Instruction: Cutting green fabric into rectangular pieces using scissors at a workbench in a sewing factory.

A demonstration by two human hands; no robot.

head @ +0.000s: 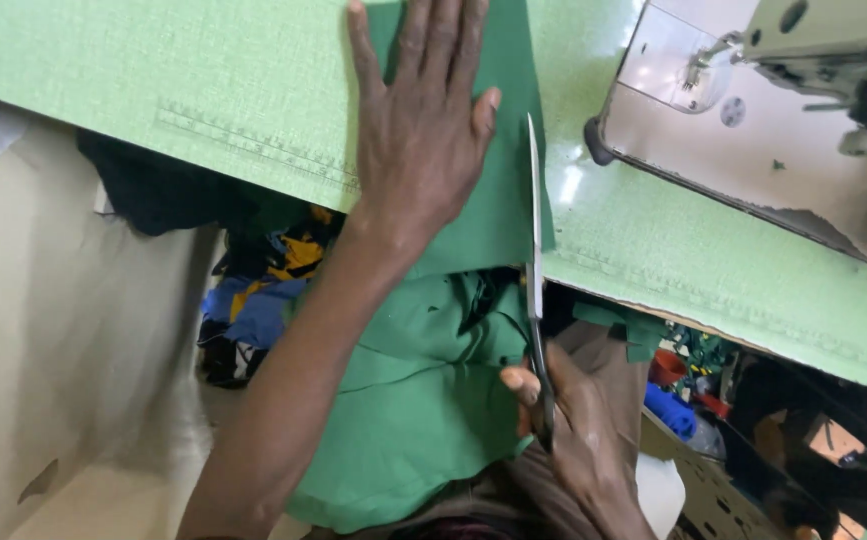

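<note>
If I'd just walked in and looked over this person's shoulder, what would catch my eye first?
Most likely the bright green cloth, spilling from the pale green table down over the person's lap. The left hand lies flat on it, fingers spread, while the right hand holds long scissors running along the cloth's right edge. A worn sewing machine stands at the upper right.

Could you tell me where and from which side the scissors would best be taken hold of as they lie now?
By the handles, from the near table edge. The scissors point away along the green cloth, handles overhanging the edge, where the right hand grips them. The left hand lies flat beside the blades.
</note>
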